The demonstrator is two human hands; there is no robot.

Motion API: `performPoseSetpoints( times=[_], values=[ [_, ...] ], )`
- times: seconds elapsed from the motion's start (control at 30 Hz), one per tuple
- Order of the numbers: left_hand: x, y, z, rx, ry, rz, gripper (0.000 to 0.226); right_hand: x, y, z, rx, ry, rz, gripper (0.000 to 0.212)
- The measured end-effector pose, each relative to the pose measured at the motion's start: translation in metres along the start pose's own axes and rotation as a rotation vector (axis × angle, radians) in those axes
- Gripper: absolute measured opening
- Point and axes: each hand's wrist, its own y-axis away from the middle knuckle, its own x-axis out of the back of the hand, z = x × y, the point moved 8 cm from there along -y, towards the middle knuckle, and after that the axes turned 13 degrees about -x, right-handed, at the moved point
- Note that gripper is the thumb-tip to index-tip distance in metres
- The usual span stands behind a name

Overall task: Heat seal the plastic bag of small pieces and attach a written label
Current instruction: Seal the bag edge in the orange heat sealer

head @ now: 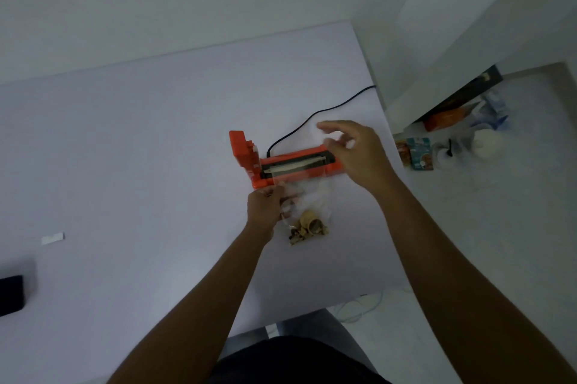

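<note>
Landmark: orange plastic heat sealer (290, 165) on white table (140, 140).

Black flat device (11, 294) at table's left edge, well left and nearer than sealer. Small white paper label (53, 238) beyond it, still well left of sealer.

Clear plastic bag of small tan pieces (307, 224) just in front of sealer, long axis front-to-back, mouth toward sealing bar, pieces at near end.

Left hand (265, 207) pinches bag's left edge, at sealer's front.

Right hand (356, 152) over sealer's right end, fingers spread, blurred, nothing gripped.

Sealer's long axis left-right, lid raised at left end. Black power cord (315, 116) runs from behind sealer toward far right table edge.

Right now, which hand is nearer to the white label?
Left. The left hand grips the bag, on the label's side; the right hand hovers over the sealer, farther away.
</note>
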Motion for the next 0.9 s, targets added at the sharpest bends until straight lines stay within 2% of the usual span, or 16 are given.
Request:
performPoseSetpoints(
  times=[0.07, 0.13, 0.27, 0.57, 0.7, 0.9],
  values=[
    [0.002, -0.001, -0.002, -0.001, 0.002, 0.044, 0.019, 0.004, -0.021, 0.051, -0.112, 0.184, -0.004, 0.05],
    [0.003, 0.0, -0.001, -0.017, 0.004, 0.079, 0.015, 0.001, -0.035, 0.097, -0.22, 0.29, -0.087, 0.066],
    [0.003, 0.004, 0.007, -0.069, -0.022, 0.134, 0.01, -0.008, -0.038, 0.124, -0.268, 0.243, -0.181, 0.081],
    [0.009, 0.006, 0.037, -0.324, -0.257, 0.259, 0.012, -0.014, -0.017, 0.134, -0.181, 0.127, -0.096, 0.075],
    [0.006, 0.004, 0.05, -0.38, -0.312, 0.304, 0.014, -0.016, -0.013, 0.139, -0.18, 0.091, -0.085, 0.075],
    [-0.021, 0.009, 0.077, -0.47, -0.306, 0.216, 0.014, -0.018, -0.015, 0.144, -0.17, 0.093, -0.076, 0.076]
  ],
)
